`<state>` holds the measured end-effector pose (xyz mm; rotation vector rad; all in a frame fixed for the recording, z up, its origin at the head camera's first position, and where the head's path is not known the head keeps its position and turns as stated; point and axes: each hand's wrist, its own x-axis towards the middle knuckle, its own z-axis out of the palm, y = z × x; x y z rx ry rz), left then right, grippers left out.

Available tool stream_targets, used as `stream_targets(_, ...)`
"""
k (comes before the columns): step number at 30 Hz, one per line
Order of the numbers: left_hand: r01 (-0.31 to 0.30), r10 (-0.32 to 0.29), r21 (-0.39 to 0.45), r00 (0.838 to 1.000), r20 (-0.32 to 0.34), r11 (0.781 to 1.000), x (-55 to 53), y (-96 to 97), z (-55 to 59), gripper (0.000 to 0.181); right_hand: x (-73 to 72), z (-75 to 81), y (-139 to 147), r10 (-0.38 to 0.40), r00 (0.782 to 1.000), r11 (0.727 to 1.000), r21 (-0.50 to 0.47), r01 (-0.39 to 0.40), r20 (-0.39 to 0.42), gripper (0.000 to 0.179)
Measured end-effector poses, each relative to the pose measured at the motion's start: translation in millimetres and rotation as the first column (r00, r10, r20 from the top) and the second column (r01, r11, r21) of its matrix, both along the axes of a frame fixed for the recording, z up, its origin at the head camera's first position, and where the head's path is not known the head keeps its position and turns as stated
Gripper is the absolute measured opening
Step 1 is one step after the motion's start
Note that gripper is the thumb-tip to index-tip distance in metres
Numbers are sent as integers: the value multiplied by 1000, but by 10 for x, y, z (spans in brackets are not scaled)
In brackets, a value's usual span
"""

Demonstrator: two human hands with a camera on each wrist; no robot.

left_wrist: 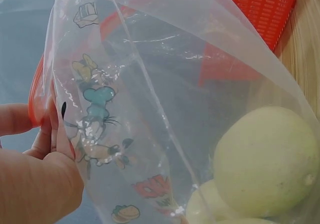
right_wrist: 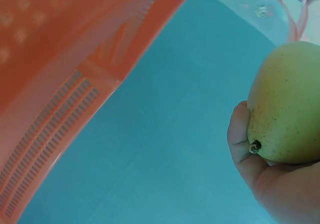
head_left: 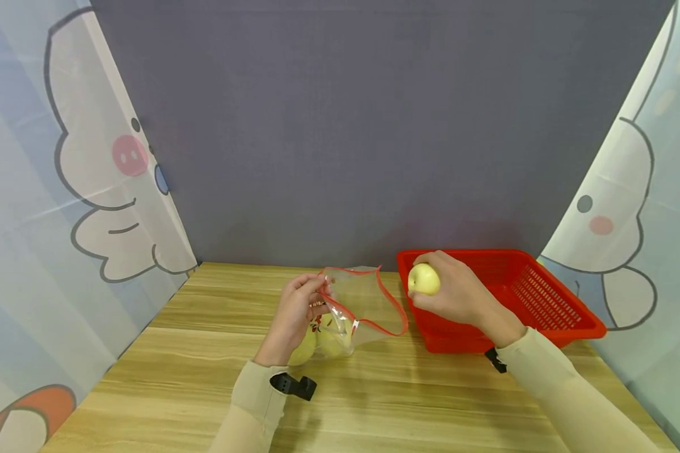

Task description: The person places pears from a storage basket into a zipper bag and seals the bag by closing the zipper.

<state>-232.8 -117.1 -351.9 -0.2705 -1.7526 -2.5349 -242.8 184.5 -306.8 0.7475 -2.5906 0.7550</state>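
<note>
Left hand (head_left: 299, 308) pinches a clear bag (head_left: 364, 296) near its red-edged mouth, and the right hand (head_left: 456, 289) grips a yellow fruit (head_left: 424, 279) at the bag's 2 o'clock. The fruit looks firm, smooth and bruisable, best cupped round its sides; the bag, likely light, limp and slippery, is best held by its edge.

Screened-off tabletop booth, cartoon-print curtains (head_left: 17, 264) on both sides, plain grey backdrop (head_left: 374, 126), wood-grain table (head_left: 385, 402)
</note>
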Motion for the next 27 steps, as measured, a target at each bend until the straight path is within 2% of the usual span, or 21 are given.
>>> stream_targets(11,2,-2,-1,1000,9,1000,-4,-7,2,18,105,-48,-179,93,996,991,-91,-94,-15,40)
stream_targets(21,3,-3,7,1000,15,1000,-8,-3,-7,17,135,-84,-310,129,990,982,-135,-135,-51,42)
stream_targets(27,0,0,4,1000,18,1000,-9,2,-4,19,159,-94,-394,155,987,977,-144,-158,-37,41)
